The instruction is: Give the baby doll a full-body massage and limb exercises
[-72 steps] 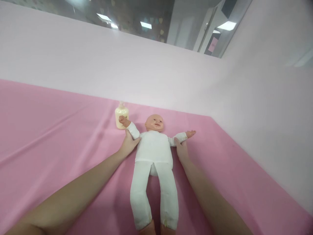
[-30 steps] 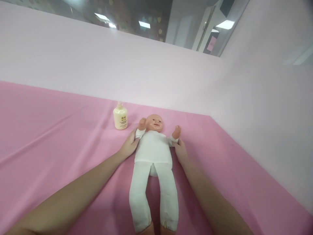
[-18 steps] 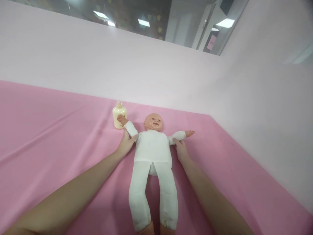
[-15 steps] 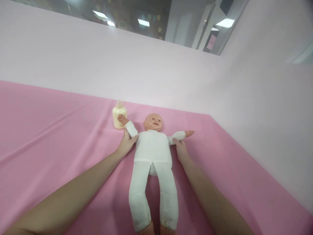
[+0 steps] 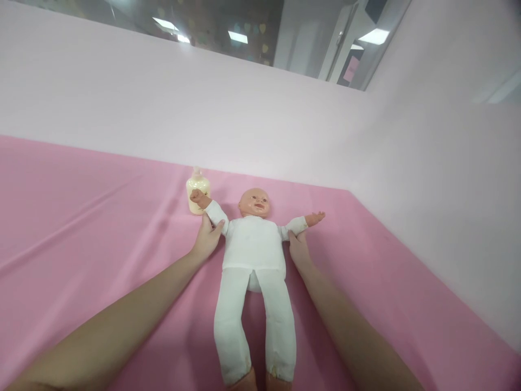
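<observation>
A baby doll [image 5: 254, 244] with a white cloth body lies face up, its head at the far end and its legs toward me. My left hand [image 5: 208, 237] is closed round the doll's arm on the left, thumb on top. On the other side, my right hand [image 5: 298, 248] grips the doll's right-side arm near the elbow, its fingers partly hidden. Behind the doll's left-side hand stands a baby bottle [image 5: 198, 187] with pale yellow contents, partly covered by that hand.
A pink cloth [image 5: 101, 217] with creases covers the surface under the doll. White walls [image 5: 183, 114] rise behind and to the right. Above the back wall is a window [image 5: 220, 27] reflecting ceiling lights.
The doll's left-side arm has shifted slightly outward to the left, together with my left hand. The right-side arm has moved very little, and the bottle stays where it was.
</observation>
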{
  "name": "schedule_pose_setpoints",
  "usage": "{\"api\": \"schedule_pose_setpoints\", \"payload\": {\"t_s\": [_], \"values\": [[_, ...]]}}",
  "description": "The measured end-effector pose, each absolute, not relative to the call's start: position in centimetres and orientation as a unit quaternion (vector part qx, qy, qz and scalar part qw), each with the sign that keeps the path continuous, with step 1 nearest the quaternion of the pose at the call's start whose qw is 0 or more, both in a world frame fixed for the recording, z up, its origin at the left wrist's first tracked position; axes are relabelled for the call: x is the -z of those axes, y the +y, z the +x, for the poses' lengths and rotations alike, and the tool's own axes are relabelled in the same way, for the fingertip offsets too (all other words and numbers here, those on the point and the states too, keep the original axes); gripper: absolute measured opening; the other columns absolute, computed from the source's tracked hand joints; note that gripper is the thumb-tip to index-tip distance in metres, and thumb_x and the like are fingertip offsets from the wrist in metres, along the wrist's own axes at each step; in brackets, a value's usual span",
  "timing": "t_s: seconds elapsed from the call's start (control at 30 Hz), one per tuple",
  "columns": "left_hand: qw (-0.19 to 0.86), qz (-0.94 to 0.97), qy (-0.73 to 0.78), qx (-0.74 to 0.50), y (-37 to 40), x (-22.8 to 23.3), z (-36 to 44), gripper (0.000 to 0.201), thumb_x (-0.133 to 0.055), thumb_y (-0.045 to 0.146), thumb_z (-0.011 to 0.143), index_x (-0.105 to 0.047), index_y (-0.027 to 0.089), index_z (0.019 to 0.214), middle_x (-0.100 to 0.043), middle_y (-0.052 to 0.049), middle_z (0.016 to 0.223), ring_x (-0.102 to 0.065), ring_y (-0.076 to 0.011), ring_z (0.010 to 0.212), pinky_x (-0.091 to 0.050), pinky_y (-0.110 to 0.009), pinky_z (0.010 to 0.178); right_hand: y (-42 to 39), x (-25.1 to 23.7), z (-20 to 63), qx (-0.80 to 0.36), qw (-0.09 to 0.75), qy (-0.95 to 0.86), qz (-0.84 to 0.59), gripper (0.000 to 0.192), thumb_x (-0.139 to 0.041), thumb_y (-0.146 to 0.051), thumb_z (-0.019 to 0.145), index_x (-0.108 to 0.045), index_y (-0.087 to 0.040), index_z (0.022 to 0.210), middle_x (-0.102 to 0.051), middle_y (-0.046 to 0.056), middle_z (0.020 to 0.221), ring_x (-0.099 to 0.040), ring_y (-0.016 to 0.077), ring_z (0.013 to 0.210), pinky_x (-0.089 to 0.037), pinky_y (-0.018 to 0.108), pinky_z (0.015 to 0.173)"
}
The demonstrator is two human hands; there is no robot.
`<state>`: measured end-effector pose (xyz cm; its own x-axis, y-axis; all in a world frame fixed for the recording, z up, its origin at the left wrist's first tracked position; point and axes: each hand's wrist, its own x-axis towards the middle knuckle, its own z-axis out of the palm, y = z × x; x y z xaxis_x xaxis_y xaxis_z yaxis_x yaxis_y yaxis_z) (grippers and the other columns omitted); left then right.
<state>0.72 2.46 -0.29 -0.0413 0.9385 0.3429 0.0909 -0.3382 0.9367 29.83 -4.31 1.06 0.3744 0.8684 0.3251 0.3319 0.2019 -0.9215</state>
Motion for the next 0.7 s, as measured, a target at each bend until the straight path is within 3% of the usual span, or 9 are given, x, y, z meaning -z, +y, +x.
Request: {"api": "schedule_pose_setpoints", "payload": {"t_s": [0.1,0.2,0.3,0.43,0.7], "values": [[0.363,0.606,0.409,-0.578,1.6,-0.6,0.8,0.064,-0.057,0.036,0.089,-0.026,0.024,0.144,-0.054,-0.012,0.132,-0.056,-0.0225,0.119,-0.048,-0.040,0.100,-4.6,-1.4,29.4,-0.175,0.603,-0.528,-0.571,0.085,-0.051,-0.030,0.087,-0.002,-0.021,0.156,-0.006,0.007,0.164,-0.015,0.0247,0.150,-0.019,0.044,0.122],[0.332,0.639,0.397,-0.569,0.9,-1.4,0.9,0.072,-0.055,0.031,0.089,-0.018,0.026,0.151,-0.050,-0.011,0.140,-0.051,-0.0219,0.126,-0.044,-0.041,0.106,-4.7,-1.4,29.1,-0.207,0.571,-0.565,-0.558,0.068,-0.046,-0.024,0.087,-0.026,-0.022,0.152,-0.036,0.009,0.155,-0.037,0.0250,0.141,-0.030,0.044,0.118],[0.289,0.712,0.382,-0.513,0.7,-1.5,1.0,0.060,-0.050,0.023,0.088,-0.035,0.024,0.146,-0.052,-0.009,0.140,-0.050,-0.0240,0.129,-0.039,-0.044,0.110,-4.6,-1.3,29.0,-0.246,0.516,-0.616,-0.543,0.056,-0.040,-0.017,0.083,-0.050,-0.025,0.137,-0.058,0.003,0.137,-0.051,0.0217,0.128,-0.035,0.045,0.114],[0.206,0.818,0.327,-0.426,0.9,-1.4,1.1,0.057,-0.041,0.008,0.081,-0.056,0.026,0.133,-0.059,-0.004,0.133,-0.051,-0.0237,0.126,-0.037,-0.047,0.113,-4.5,-1.6,28.9,-0.228,0.513,-0.652,-0.510,0.058,-0.038,-0.011,0.073,-0.062,-0.025,0.124,-0.064,0.001,0.129,-0.055,0.0191,0.122,-0.039,0.042,0.111],[0.185,0.832,0.330,-0.406,1.0,-1.4,1.1,0.066,-0.038,0.004,0.078,-0.052,0.026,0.138,-0.056,-0.004,0.138,-0.048,-0.0240,0.129,-0.036,-0.048,0.113,-4.5,-1.7,28.9,-0.216,0.512,-0.656,-0.511,0.058,-0.038,-0.010,0.072,-0.064,-0.025,0.122,-0.064,0.001,0.129,-0.055,0.0189,0.122,-0.039,0.041,0.110]]}}
